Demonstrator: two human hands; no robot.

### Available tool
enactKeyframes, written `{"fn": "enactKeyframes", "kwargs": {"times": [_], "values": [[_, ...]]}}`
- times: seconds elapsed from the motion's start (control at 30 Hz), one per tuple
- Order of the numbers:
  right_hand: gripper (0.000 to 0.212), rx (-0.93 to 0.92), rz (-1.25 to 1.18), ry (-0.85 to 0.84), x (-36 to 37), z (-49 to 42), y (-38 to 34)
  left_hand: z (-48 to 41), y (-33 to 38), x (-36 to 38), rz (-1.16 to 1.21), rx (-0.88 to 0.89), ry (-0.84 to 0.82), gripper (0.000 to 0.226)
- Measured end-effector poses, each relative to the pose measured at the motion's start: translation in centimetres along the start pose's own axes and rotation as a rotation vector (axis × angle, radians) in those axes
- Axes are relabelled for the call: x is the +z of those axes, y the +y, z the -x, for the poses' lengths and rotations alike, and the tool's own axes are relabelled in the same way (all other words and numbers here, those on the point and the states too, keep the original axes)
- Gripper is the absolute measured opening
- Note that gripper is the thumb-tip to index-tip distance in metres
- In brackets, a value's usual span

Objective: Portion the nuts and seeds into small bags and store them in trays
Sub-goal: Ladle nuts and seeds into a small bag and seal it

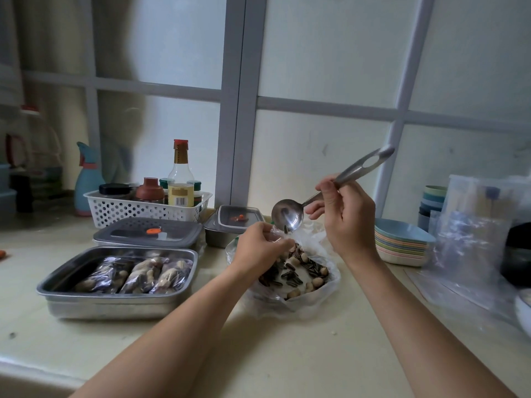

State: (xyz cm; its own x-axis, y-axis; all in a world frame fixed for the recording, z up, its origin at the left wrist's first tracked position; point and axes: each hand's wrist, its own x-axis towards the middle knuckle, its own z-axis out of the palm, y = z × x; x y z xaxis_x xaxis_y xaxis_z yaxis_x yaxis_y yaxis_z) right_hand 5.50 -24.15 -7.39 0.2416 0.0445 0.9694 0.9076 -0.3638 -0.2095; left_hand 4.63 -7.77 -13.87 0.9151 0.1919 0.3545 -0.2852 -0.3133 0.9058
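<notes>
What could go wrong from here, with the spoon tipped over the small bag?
1. The small bag, pinched open by the left hand, has a narrow-looking mouth, and a seed sits at the lip of the spoon held by the right hand; some may miss.
2. The large bag lies slack and open on the counter; nuts near its edge could spill if nudged.
</notes>
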Motion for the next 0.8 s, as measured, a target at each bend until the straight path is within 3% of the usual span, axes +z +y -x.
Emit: {"fn": "enactKeyframes", "kwargs": {"times": [0.27,0.43,0.5,0.6,0.7,0.8], "values": [[0.028,0.178,-0.143,0.020,0.3,0.2,-0.4,-0.1,0.0,-0.1,0.055,-0.032,-0.024,0.047],[0.034,0.269,-0.041,0.219,-0.1,0.0,0.0,-0.3,-0.2,-0.4,0.044,-0.042,0.087,0.039],[0.037,0.399,-0.018,0.247,-0.5,-0.1,0.4,-0.4,-0.1,-0.7,0.006,-0.025,0.170,0.032],[0.042,0.711,-0.030,0.159,-1.1,-0.1,1.3,-0.5,0.2,-1.1,-0.027,-0.005,0.252,0.031],[0.044,1.039,-0.128,0.043,-1.0,0.6,2.5,-0.5,0.2,-1.2,-0.044,-0.009,0.255,0.032],[0.038,1.190,-0.253,0.018,-0.6,1.5,4.0,-0.5,0.0,-1.2,-0.053,-0.016,0.232,0.031]]}}
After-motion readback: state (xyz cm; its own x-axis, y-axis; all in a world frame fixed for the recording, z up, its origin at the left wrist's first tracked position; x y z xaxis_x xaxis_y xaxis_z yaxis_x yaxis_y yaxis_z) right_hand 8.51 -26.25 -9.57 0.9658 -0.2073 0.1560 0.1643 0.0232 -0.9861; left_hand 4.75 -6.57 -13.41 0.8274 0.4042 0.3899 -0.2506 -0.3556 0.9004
